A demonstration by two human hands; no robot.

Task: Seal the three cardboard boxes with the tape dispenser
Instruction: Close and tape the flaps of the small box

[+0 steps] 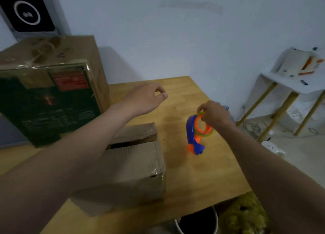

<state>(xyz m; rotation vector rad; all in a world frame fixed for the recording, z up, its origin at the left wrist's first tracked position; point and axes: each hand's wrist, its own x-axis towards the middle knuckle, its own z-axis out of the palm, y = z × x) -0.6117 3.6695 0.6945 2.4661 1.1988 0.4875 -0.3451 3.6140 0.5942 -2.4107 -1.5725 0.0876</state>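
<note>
Watching through the head camera, I see the right hand [216,115] gripping the tape dispenser [194,135] by its upper end, fingers curled round the orange hub and the yellowish rim of the roll. The blue body hangs downward over the wooden table [202,172]. Whether its lower tip touches the tabletop I cannot tell.

The dispenser is to the right of the small cardboard box [133,163] and apart from it. The box sits near the table's front edge. A dark slit shows between its top flaps, and the far flap stands slightly raised. A glint of clear tape shows at its near right corner.

The left hand [146,97] reaches out above the table beyond the small box, its forearm crossing over the box's left side. Thumb and forefinger meet in a closed ring with the other fingers curled, and I can make out nothing between them.

At the left stands a large cardboard box [52,93] with a dark printed front carrying a red label. Wrinkled tape lies across its brown top.

Motion blur softens most of the frame. A white side table [284,82] with papers stands against the wall at right, and a dark round bin [198,221] sits below the table's near edge.
</note>
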